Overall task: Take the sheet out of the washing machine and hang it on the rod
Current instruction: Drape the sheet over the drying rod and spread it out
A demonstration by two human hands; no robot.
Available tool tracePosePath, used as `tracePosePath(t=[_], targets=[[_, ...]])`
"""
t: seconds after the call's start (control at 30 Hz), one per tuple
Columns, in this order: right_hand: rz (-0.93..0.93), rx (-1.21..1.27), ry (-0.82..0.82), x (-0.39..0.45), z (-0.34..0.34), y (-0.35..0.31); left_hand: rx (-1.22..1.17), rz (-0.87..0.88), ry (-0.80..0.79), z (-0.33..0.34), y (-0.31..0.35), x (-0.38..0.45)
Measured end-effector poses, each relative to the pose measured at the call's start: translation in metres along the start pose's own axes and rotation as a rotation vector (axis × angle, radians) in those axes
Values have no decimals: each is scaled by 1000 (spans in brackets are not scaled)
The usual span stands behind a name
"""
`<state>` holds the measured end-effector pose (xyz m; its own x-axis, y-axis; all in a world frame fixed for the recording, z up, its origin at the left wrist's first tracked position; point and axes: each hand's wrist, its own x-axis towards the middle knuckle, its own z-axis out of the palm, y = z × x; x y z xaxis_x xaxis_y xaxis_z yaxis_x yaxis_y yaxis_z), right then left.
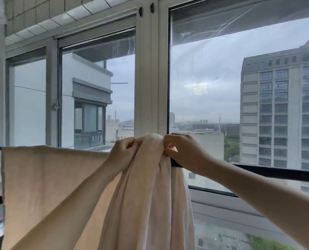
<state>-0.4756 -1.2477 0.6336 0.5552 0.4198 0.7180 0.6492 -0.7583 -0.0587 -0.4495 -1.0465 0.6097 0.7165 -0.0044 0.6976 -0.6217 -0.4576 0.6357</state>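
Pale pink sheet [150,186], bunched into a thick gathered fold, draped over black rod [280,173] at lower centre of frame. Folds hang straight down out of the bottom edge. Rod runs level, lower left to right edge, before windows.

My fingers [130,143] sink into the bunched sheet [150,186], which hides the rod [276,173] beneath; its hem seems cut off below.

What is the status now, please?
Left hand and right hand both grip sheet. Sheet bunched over rod. Towel already hangs at left; rod free at right.
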Motion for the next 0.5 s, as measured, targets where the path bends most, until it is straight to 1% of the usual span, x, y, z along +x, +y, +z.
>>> tracePosePath(t=[0.07, 0.17, 0.23, 0.3, 0.37, 0.47, 0.5], targets=[[47, 16, 69, -2, 0, 2, -13, 14, -58, 1, -1, 1], [150, 43, 165, -4, -12, 9, -53, -55, -124, 3, -5, 0], [173, 24, 201, -6, -28, 17, -32, -68, -172, 3, -14, 0], [181, -22, 212, -12, -46, 25, 30, -32, -212, 2, -24, 1], [194, -77, 201, -22, -64, 35, 126, 0, -198, 4, -28, 1], [240, -126, 210, -42, -91, 49, 208, 5, -126, 13, -25, -1], [260, -140, 226, -49, -99, 55, 270, 23, -95, 17, -23, -3]])
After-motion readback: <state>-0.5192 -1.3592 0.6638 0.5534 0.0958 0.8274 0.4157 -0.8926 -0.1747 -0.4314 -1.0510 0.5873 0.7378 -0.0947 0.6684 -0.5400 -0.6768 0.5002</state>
